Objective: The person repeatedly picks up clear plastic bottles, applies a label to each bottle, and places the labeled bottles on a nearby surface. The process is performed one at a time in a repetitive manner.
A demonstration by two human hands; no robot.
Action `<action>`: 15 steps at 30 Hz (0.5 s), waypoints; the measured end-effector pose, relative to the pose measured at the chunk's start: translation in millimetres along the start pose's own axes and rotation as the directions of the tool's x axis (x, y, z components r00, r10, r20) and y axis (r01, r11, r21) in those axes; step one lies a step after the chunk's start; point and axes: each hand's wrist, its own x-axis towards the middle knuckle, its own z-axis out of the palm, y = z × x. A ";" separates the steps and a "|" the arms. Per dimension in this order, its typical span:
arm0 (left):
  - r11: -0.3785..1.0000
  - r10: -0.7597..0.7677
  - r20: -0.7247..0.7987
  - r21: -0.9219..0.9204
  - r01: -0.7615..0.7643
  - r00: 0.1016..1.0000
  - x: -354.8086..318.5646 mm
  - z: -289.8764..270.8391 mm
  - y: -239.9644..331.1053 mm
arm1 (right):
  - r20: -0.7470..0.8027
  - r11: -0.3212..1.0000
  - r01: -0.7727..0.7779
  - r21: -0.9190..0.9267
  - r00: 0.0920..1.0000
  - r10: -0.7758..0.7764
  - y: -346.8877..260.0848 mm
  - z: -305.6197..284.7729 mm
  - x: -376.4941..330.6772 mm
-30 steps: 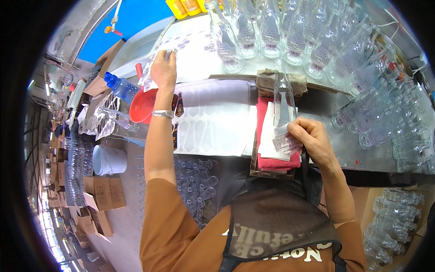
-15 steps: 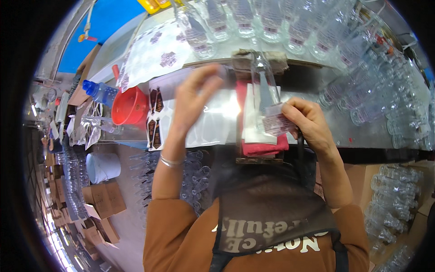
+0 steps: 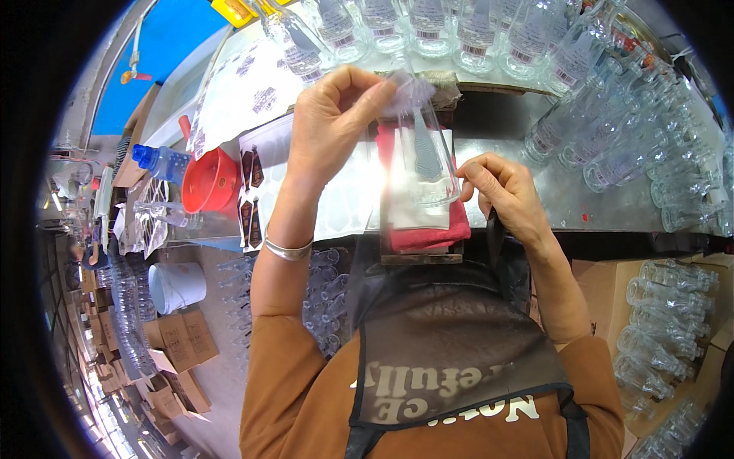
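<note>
A clear glass bottle point(image 3: 433, 177) with a grey-blue neck-shaped patch lies on a white cloth point(image 3: 405, 216) over a folded red cloth point(image 3: 436, 239). Its neck points away from me, toward a cloth-wrapped block point(image 3: 446, 90). My left hand point(image 3: 336, 115) pinches a thin translucent label sheet point(image 3: 410, 93) above the bottle's neck. Beside the bottle's lower right edge, my right hand point(image 3: 506, 191) has thumb and forefinger together and the other fingers curled. A black strip point(image 3: 495, 233) shows below that palm; whether the hand holds it cannot be made out.
Labelled glass bottles point(image 3: 428, 30) stand along the far edge, with more bottles point(image 3: 612, 153) at right. On the left are a sheet of dark neck labels point(image 3: 251, 187), a red cup-shaped container point(image 3: 210, 182) and a blue-capped bottle point(image 3: 160, 159). Boxed bottles point(image 3: 665, 306) stand lower right.
The translucent sheet has passed from my right hand to my left, which moved right over the bottle's neck. My right hand stays by the bottle's lower right side. The view shifted slightly.
</note>
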 end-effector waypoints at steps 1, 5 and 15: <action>0.988 0.063 -0.096 0.148 -0.049 0.993 -0.5 9.4 4.7 | -0.004 1.000 -0.007 -0.012 1.000 0.007 1.5 -1.3 -0.9; 0.621 0.480 0.154 0.635 -0.459 0.864 -17.7 36.4 -0.4 | -0.023 0.999 -0.035 -0.010 0.999 0.035 9.1 -9.5 -3.6; 0.817 0.243 0.061 0.525 -0.238 0.968 -71.8 41.3 -26.2 | -0.104 0.999 -0.041 0.003 0.994 0.041 32.3 -8.1 17.2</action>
